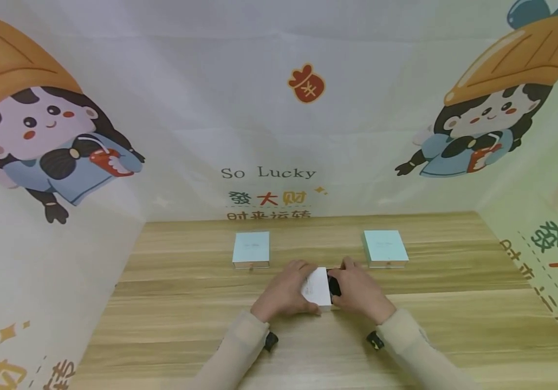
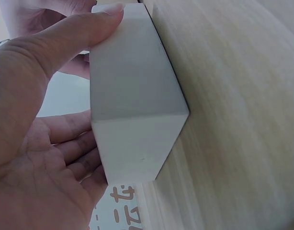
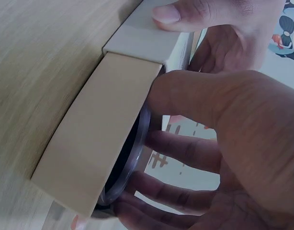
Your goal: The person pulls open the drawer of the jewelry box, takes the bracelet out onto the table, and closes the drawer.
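Note:
A white sleeve box (image 1: 317, 287) lies on the table between the two hands. My left hand (image 1: 284, 290) grips it, thumb along the near side and fingers at the far side. From the sleeve's right end sticks out a cream inner drawer (image 3: 96, 120). Inside the drawer sits a dark, round-edged object (image 3: 130, 165), its kind not clear. My right hand (image 1: 362, 290) pinches this dark object, thumb near the sleeve's mouth and curled fingers at its edge. The part of the drawer within the sleeve is hidden.
Two pale blue boxes stand behind the hands, one at the back left (image 1: 252, 249) and one at the back right (image 1: 385, 248). Printed cloth walls (image 1: 269, 108) enclose the wooden table (image 1: 172, 325) at the back and sides.

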Tool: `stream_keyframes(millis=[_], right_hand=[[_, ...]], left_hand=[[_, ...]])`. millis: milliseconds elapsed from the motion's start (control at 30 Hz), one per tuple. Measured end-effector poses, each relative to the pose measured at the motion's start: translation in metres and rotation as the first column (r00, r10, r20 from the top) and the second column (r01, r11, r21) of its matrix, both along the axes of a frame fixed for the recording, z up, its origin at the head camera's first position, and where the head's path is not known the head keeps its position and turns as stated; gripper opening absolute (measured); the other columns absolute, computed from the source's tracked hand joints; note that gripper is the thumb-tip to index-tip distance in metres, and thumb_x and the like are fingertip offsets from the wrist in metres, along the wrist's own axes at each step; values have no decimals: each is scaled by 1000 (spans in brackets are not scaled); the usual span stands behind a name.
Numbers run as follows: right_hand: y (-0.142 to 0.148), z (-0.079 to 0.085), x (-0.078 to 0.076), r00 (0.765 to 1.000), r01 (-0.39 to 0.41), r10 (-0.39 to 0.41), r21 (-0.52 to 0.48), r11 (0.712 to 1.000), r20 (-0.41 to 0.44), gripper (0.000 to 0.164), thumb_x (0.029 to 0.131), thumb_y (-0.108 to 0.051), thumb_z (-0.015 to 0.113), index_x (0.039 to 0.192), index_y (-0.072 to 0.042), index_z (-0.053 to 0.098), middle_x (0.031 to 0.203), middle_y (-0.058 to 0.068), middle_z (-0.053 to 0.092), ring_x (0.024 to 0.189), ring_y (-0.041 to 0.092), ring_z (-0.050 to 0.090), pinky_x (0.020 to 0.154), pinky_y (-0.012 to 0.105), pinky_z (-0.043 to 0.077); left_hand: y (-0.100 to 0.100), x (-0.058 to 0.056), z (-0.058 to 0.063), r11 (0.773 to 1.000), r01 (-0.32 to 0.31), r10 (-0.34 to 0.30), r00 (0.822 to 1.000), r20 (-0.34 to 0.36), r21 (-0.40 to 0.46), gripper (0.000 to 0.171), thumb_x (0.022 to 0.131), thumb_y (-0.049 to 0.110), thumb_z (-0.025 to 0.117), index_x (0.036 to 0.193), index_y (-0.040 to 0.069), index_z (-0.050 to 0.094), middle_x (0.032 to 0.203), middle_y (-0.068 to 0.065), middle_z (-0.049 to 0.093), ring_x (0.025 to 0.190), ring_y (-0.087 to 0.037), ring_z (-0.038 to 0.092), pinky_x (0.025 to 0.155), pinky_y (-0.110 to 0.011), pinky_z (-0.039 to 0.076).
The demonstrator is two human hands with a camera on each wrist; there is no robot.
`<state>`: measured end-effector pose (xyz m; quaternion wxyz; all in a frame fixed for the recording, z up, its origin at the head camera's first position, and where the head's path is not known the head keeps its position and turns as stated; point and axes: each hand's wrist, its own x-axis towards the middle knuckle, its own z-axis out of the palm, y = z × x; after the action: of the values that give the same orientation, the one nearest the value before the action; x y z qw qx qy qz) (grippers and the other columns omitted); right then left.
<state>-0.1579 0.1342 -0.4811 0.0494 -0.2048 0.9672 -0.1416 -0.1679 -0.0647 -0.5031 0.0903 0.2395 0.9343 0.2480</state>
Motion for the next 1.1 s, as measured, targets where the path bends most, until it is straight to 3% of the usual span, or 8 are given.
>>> stream_keyframes(millis=[300, 633, 1100], right_hand=[[3, -1, -7, 1000, -7, 6, -43, 999, -8, 52, 74, -18, 84, 123, -4, 73, 105, 15, 61, 91, 27, 58, 78, 44, 56], [8, -5, -4, 999, -15, 7, -155, 988, -52, 47, 68, -19, 86, 111, -5, 76, 102, 10, 61, 89, 21, 57, 77, 38, 55], [24, 1, 5, 992, -55, 24, -259, 964, -124, 41, 74, -16, 86, 113, -8, 75, 112, 12, 60, 99, 26, 58, 78, 39, 56]], left_hand=[[0, -2, 2, 1000, -7, 7, 1000, -2, -5, 95, 71, 38, 94, 150, 9, 50, 146, -4, 54, 130, -21, 51, 107, -38, 49], [0, 2, 0, 1000, 1, -1, 1000, -16, -10, 95, 71, 40, 94, 149, 10, 51, 144, -3, 56, 128, -19, 52, 106, -37, 50], [-1, 1, -2, 1000, 0, 0, 1000, -20, -22, 97, 71, 42, 94, 151, 9, 49, 146, -5, 55, 135, -22, 51, 112, -40, 47]])
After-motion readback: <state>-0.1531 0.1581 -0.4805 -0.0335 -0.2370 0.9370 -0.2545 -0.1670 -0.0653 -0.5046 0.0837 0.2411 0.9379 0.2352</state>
